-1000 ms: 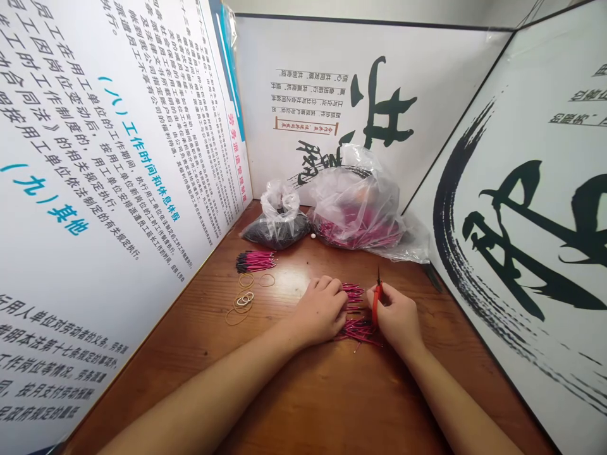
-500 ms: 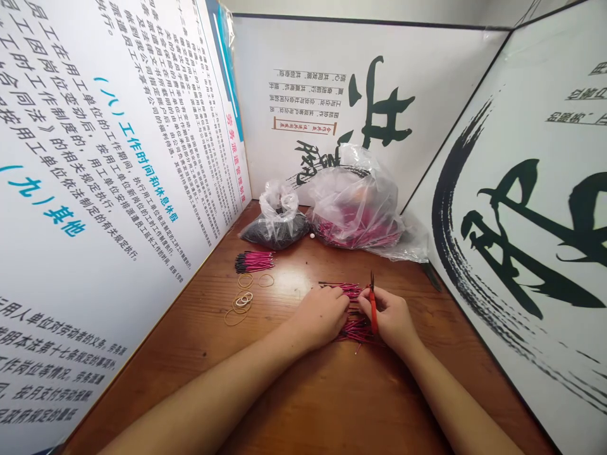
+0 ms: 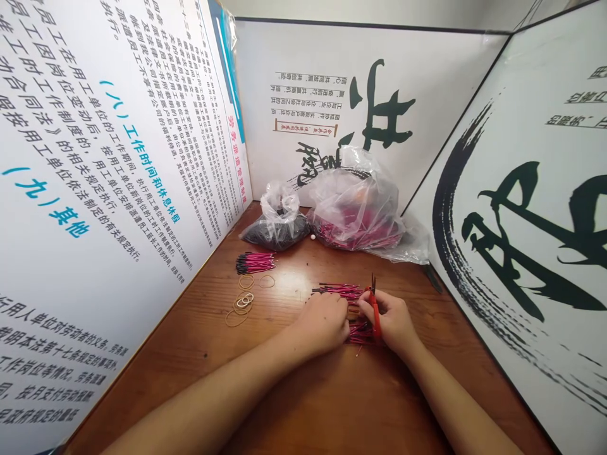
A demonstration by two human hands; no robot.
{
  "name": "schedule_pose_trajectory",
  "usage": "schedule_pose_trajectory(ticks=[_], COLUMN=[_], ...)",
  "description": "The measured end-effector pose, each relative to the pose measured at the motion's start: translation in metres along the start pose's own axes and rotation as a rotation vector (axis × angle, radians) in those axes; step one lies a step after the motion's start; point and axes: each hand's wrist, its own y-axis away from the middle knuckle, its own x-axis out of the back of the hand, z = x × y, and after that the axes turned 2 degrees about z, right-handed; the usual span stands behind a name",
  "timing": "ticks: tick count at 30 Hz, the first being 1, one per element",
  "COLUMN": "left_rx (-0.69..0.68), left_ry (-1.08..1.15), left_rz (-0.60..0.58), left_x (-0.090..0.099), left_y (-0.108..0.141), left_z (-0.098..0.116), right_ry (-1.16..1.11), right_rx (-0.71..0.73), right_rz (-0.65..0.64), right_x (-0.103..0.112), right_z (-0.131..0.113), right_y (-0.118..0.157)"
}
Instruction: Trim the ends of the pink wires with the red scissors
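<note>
Working from your left, a printed board (image 3: 109, 126) stood at 9 o'clock, walling in that side of the wooden table (image 3: 284, 404). Rubber bands (image 3: 243, 302) lay loose at 10 o'clock, just below a small bundle of pink-and-black wires (image 3: 255, 263); both seemed set aside to stay within easy reach. Farther out, a plastic bag of dark contents (image 3: 277, 237) sat at 11 o'clock beside a larger plastic bag of pink wires (image 3: 353, 215) at 12, both pushed into the corner, apparently to leave the work area free. Your left hand (image 3: 322, 322), at 12 o'clock, was curled and pressed down over the loose wires (image 3: 332, 289), apparently steadying them; you could not tell whether its fingers pinched any. At 1 o'clock, your right hand (image 3: 391, 322) pinched the red-handled snips (image 3: 374, 316) upright, right beside the wires. A calligraphy board (image 3: 521, 221) closed off 3 o'clock.
</note>
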Motion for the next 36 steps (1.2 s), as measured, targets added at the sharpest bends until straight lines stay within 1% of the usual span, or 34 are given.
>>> schedule_pose_trajectory(ticks=[6, 11, 14, 17, 20, 23, 26, 29, 32, 36], left_rx=[-0.021, -0.034, -0.023, 0.04, 0.119, 0.164, 0.158, 0.127, 0.097, 0.073], left_ry=[0.043, 0.16, 0.277, 0.441, 0.625, 0.771, 0.852, 0.864, 0.809, 0.65], left_rz=[0.033, 0.088, 0.168, 0.274, 0.365, 0.42, 0.427, 0.413, 0.382, 0.331], left_x=[-0.006, -0.01, -0.01, -0.008, -0.006, -0.007, -0.008, -0.009, -0.01, -0.009], left_y=[0.0, -0.001, -0.001, -0.004, -0.009, -0.014, -0.017, -0.018, -0.016, -0.014], left_z=[-0.001, -0.005, -0.005, -0.008, -0.015, -0.023, -0.03, -0.034, -0.039, -0.045], right_ry=[-0.014, -0.018, -0.026, -0.04, -0.052, -0.059, -0.06, -0.05, -0.028, 0.021], right_rx=[-0.009, -0.012, -0.005, -0.001, -0.004, -0.007, 0.0, 0.004, 0.009, 0.015], right_rz=[-0.009, -0.005, 0.005, 0.023, 0.041, 0.047, 0.048, 0.047, 0.059, 0.076], right_x=[-0.001, 0.0, 0.001, 0.0, 0.0, 0.0, 0.001, 0.0, -0.002, -0.003], right_z=[0.001, 0.001, 0.001, 0.001, 0.001, 0.001, -0.001, -0.001, -0.001, -0.002], right_y=[0.0, 0.0, 0.0, -0.001, -0.001, -0.001, -0.001, -0.002, -0.002, -0.004])
